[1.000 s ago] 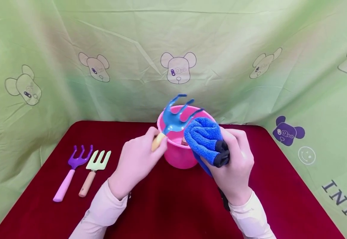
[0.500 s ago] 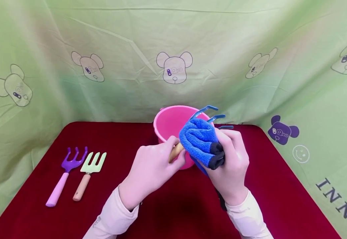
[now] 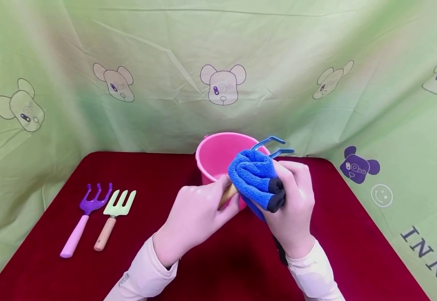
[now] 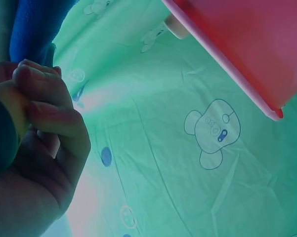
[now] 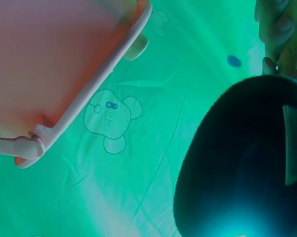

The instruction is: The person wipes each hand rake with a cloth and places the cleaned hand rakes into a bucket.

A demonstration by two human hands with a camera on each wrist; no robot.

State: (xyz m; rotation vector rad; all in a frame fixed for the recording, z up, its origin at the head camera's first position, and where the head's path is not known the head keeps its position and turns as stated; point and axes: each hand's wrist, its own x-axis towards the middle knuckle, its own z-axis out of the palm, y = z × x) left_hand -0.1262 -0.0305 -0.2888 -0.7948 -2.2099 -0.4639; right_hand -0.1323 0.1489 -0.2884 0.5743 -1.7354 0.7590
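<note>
My left hand (image 3: pixel 194 215) grips the wooden handle of a blue hand rake (image 3: pixel 229 194), whose head passes behind a towel. Two of its bent tines show beyond the towel's far side. The thick blue towel (image 3: pixel 251 172), folded and black-edged, is held in my right hand (image 3: pixel 295 207) against the rake; where they meet is hidden. In the left wrist view, fingers (image 4: pixel 64 121) curl round the handle, its end toward the camera. The towel (image 5: pixel 232 163) looms dark in the right wrist view. Just behind both hands stands a pink bucket (image 3: pixel 208 158).
On the left of the red-covered table (image 3: pixel 158 175) lie a purple hand rake (image 3: pixel 93 203) with a pink handle and a pale green hand fork (image 3: pixel 120 205) with a wooden handle. Green printed curtain (image 3: pixel 158 113) surrounds the table's back and sides.
The left hand has moved right, carrying the blue rake's head from above the bucket to behind the towel. Its tines have slid slightly further right. The right hand has stayed nearly still.
</note>
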